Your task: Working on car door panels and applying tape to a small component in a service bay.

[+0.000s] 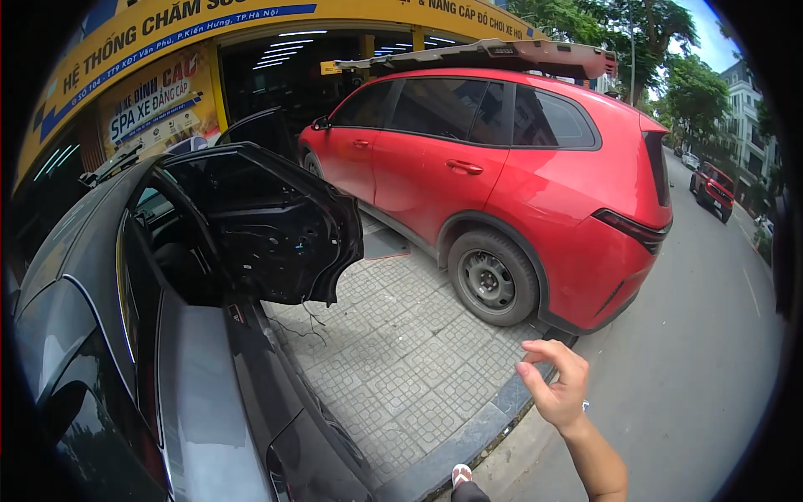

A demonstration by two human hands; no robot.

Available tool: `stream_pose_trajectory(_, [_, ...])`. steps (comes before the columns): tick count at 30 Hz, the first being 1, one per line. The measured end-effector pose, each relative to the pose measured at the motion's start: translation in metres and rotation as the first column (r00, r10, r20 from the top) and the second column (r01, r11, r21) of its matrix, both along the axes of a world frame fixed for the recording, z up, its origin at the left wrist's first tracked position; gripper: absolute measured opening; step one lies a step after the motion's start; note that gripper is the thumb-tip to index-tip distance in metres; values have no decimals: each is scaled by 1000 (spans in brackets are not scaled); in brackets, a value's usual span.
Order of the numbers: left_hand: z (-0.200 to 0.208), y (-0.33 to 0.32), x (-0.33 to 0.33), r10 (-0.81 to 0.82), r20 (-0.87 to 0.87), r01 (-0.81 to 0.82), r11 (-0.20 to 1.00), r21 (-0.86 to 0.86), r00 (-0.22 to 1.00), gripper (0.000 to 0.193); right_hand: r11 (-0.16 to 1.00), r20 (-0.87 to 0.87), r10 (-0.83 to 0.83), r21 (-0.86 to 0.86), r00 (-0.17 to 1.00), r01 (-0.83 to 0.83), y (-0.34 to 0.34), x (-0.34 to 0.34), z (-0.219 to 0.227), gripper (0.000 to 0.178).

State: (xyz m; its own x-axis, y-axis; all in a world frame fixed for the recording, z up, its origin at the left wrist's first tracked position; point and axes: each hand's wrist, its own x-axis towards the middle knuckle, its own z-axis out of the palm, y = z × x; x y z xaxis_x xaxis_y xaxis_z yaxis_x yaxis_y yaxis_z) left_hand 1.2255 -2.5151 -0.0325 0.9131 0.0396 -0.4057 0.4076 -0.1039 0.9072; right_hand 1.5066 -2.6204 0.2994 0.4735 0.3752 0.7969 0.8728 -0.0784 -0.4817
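My right hand (559, 385) is raised over the kerb in the lower right, its fingers loosely curled and the thumb apart. Nothing shows between them, and it touches nothing. A pale band or watch partly shows at the wrist. My left hand is out of sight. To the left stands a dark car (92, 243) with an open door (268, 222). The door's inner face is bare black metal with holes, without its trim. Thin loose wires (305, 325) hang below it. Across the paving is a red car (502, 171), the nearest thing beyond my hand.
Long trim panels (502, 55) lie on the red car's roof. Its rear wheel (492, 278) stands near the stone kerb (477, 431). A sandalled foot (462, 475) shows at the lower edge. Another red vehicle (713, 189) is on the road at right; a shopfront rises behind.
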Motion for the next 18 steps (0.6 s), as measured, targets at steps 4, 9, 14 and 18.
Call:
stream_pose_trajectory(4, [17, 98, 145, 572, 74, -576, 800, 171, 817, 36, 940, -568, 111, -206, 816, -271, 140, 164, -130, 23])
stream_pose_trajectory(9, [-86, 212, 288, 700, -83, -657, 699, 283, 709, 29, 753, -742, 240, -266, 627, -602, 300, 335, -217, 31])
stream_pose_trajectory(14, [-205, 306, 472, 875, 63, -759, 379, 530, 481, 27, 293, -758, -33, -631, 652, -719, 426, 565, -361, 56])
stream_pose_trajectory(18, [-193, 417, 619, 902, 87, -811, 334, 481, 423, 27, 356, -687, -101, -701, 720, -618, 447, 734, -404, 51])
